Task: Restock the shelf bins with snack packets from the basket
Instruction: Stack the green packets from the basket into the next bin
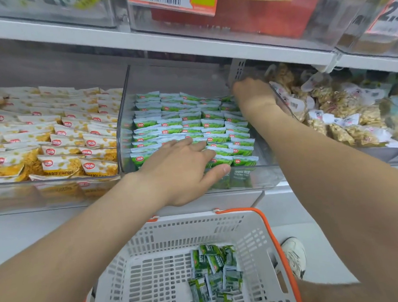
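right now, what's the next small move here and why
Probably bring the left hand down to the basket for more green packets: several lie loose there, and that hand rests flat on the middle bin's rows, holding nothing.

The middle bin (123, 113) at 12 o'clock is clear, smooth plastic, its walls glossy with reflections. The green packets (191, 125) in it are shiny printed film with ribbed, crimped end seals. The yellow packets (59, 149) at 10 o'clock have the same slick film. At 2 o'clock the clear bags (337, 117) are thin, crinkled transparent film. The basket (166, 242) at 6 o'clock is matt white perforated plastic with a smooth orange plastic handle (235, 210), and the loose packets (213, 270) inside it gleam. The shelf edge (91, 38) is smooth, white and semi-gloss.
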Motion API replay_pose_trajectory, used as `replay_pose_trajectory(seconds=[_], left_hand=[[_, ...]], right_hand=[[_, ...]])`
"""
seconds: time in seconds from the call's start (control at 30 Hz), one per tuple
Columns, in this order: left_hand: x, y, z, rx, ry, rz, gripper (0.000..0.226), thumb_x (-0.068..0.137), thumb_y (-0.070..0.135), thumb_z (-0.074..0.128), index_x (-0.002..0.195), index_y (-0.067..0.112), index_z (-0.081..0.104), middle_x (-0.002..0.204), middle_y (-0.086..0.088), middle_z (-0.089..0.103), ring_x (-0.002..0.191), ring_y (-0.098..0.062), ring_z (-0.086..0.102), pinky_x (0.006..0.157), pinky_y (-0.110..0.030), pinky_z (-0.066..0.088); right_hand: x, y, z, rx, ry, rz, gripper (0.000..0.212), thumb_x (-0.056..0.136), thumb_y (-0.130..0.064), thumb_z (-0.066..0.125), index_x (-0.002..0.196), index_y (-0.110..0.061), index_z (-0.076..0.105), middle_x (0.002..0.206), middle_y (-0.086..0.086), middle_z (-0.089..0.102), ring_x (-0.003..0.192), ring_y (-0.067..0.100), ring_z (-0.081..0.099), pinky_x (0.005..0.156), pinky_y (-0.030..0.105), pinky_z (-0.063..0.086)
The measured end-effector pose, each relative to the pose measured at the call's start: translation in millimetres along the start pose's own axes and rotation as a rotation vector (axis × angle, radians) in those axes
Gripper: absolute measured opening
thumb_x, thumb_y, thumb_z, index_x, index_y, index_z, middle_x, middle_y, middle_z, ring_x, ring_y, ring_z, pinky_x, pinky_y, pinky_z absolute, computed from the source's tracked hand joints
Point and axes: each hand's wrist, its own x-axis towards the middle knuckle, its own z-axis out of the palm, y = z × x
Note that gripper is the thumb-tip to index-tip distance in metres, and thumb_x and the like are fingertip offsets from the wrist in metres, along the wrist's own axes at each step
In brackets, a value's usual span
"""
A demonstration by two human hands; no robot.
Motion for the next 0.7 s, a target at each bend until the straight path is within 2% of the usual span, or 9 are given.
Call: replay_pose_trajectory(seconds=[0.13,0.23,0.3,0.4,0.43,0.5,0.57,0.63,0.7], left_hand=[[-0.9,-1.5,0.3,-0.014,-0.006,0.001,0.096,0.087,0.080,-0.006,0.148,0.031,0.049,0.160,0.001,0.044,0.149,-0.029,0.036,0.120,-0.050,0.032],[-0.4,-3.8,0.4,-0.036,-0.020,0.001,0.095,0.087,0.081,-0.006,0.148,0.033,0.048,0.161,0.001,0.042,0.149,-0.027,0.036,0.120,-0.049,0.031],[-1.9,-3.1,-2.7,-0.044,-0.038,-0.011,0.096,0.087,0.082,-0.005,0.149,0.032,0.048,0.164,-0.001,0.038,0.152,-0.027,0.033,0.122,-0.049,0.030],[-8.1,5.9,-10.2,0.022,0.080,-0.022,0.078,0.095,0.073,0.010,0.141,0.028,0.054,0.162,-0.005,0.038,0.146,-0.030,0.038,0.116,-0.047,0.035],[-10.3,10.9,-11.1,0.056,0.169,0.000,0.068,0.098,0.067,0.019,0.135,0.025,0.057,0.157,-0.006,0.042,0.139,-0.032,0.043,0.110,-0.047,0.039],[-14.7,22.9,-11.5,0.092,0.376,0.088,0.047,0.099,0.053,0.038,0.117,0.018,0.063,0.132,-0.008,0.054,0.117,-0.033,0.053,0.092,-0.048,0.045],[-21.1,34.9,-11.5,0.072,0.586,0.196,0.026,0.095,0.035,0.054,0.098,0.012,0.064,0.104,-0.008,0.057,0.093,-0.032,0.054,0.075,-0.047,0.043],[-31.3,42.6,-5.6,0.049,0.686,0.269,0.016,0.093,0.025,0.059,0.085,0.011,0.062,0.083,-0.006,0.056,0.077,-0.029,0.052,0.064,-0.043,0.041],[-42.6,47.0,13.1,0.002,0.596,0.308,0.018,0.093,0.027,0.058,0.079,0.016,0.059,0.069,-0.001,0.055,0.064,-0.026,0.053,0.053,-0.036,0.039]], right_hand=[[-3.3,-0.9,4.3,0.052,-0.113,0.037,0.050,0.086,0.022,0.053,0.133,0.006,0.056,0.131,0.026,0.056,0.118,0.045,0.059,0.082,0.043,0.050],[-17.2,4.6,-4.7,0.177,-0.164,0.078,0.039,0.086,0.012,0.061,0.124,0.001,0.057,0.122,0.016,0.057,0.107,0.036,0.061,0.075,0.034,0.047],[-33.4,12.8,-4.1,0.285,-0.050,0.079,0.031,0.085,0.004,0.060,0.115,-0.001,0.063,0.113,0.012,0.062,0.090,0.030,0.060,0.071,0.034,0.049],[-83.6,13.7,-2.0,0.699,0.262,0.104,0.033,0.083,-0.004,0.052,0.103,-0.014,0.075,0.097,0.007,0.074,0.083,0.027,0.068,0.082,0.037,0.057],[-106.3,10.8,-2.5,0.795,0.367,0.103,0.029,0.083,-0.009,0.051,0.095,-0.018,0.076,0.084,-0.001,0.074,0.076,0.023,0.068,0.077,0.035,0.057],[-155.3,0.6,-7.1,0.882,0.584,0.083,0.015,0.079,-0.018,0.055,0.079,-0.020,0.070,0.058,-0.009,0.059,0.056,0.015,0.059,0.057,0.030,0.048],[-193.1,-10.3,1.0,0.891,0.717,0.041,0.010,0.076,-0.019,0.056,0.072,-0.019,0.066,0.050,-0.011,0.043,0.047,0.013,0.047,0.049,0.028,0.038],[-218.9,-19.5,23.3,0.910,0.669,-0.013,0.013,0.076,-0.020,0.052,0.070,-0.019,0.064,0.050,-0.008,0.045,0.045,0.018,0.048,0.047,0.031,0.040],[-236.2,-27.6,48.9,0.897,0.415,-0.102,0.015,0.077,-0.025,0.051,0.072,-0.020,0.064,0.053,-0.004,0.056,0.051,0.024,0.057,0.049,0.034,0.046]])
